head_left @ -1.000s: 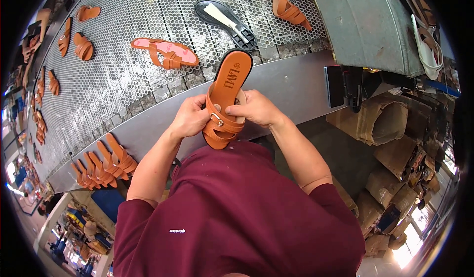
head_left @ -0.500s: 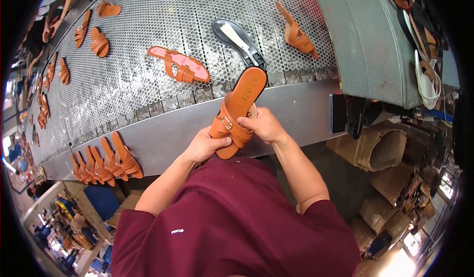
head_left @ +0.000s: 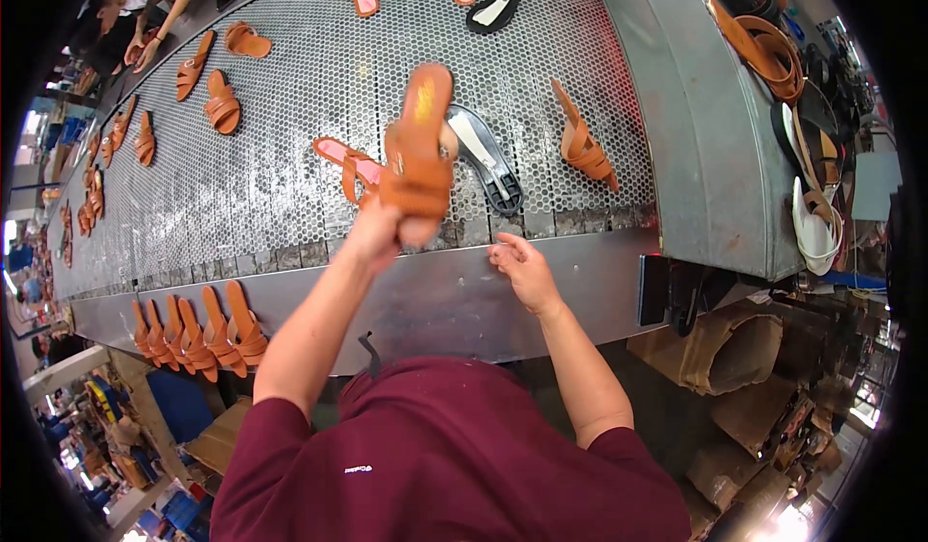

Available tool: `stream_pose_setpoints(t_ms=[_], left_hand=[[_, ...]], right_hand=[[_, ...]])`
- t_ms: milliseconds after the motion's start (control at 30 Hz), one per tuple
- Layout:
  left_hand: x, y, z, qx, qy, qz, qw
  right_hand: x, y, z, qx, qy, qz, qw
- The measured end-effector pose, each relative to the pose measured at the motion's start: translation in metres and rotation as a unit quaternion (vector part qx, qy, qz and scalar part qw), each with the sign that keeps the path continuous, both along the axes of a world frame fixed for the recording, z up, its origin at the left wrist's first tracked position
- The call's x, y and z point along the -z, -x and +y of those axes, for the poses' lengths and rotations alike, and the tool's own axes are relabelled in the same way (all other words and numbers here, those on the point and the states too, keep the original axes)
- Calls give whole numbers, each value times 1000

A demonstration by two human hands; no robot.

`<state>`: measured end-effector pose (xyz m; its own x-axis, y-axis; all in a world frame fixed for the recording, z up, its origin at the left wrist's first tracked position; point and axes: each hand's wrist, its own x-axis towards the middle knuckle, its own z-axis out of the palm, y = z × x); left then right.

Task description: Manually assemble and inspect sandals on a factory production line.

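My left hand [head_left: 380,230] grips an orange strapped sandal [head_left: 419,153] by its heel end and holds it up over the perforated metal conveyor [head_left: 290,155]; the sandal is blurred. My right hand [head_left: 523,267] hangs free with fingers apart over the conveyor's smooth front ledge [head_left: 435,300], holding nothing. Just beyond the held sandal lie a pink-lined sandal with orange straps [head_left: 348,167] and a black sole with a white insole [head_left: 486,160].
An orange strap piece [head_left: 583,146] lies right of the black sole. A row of several orange sandals [head_left: 198,327] rests on the ledge at my left. More sandals [head_left: 222,107] dot the belt; other people's hands [head_left: 145,49] work at the far left. Straps and soles [head_left: 773,49] pile at right.
My left hand has lifted the sandal forward over the belt on its own. My right hand has let go of it and dropped back toward the ledge.
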<state>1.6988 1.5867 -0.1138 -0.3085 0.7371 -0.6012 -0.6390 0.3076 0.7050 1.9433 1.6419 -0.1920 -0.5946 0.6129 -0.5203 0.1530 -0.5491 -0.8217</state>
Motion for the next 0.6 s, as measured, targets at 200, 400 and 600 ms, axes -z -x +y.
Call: stream_pose_setpoints(t_ms=[200,400,600], left_hand=[[24,77,60,23,153,415,896],[23,38,-22,421,11,774,473],[32,49,-29,321,-49,784,529]], right_hand=[[13,18,32,-103,-451,-238,854],[17,74,83,-161,-459,-388,783],[20,74,60,-155,-442,-342,814]])
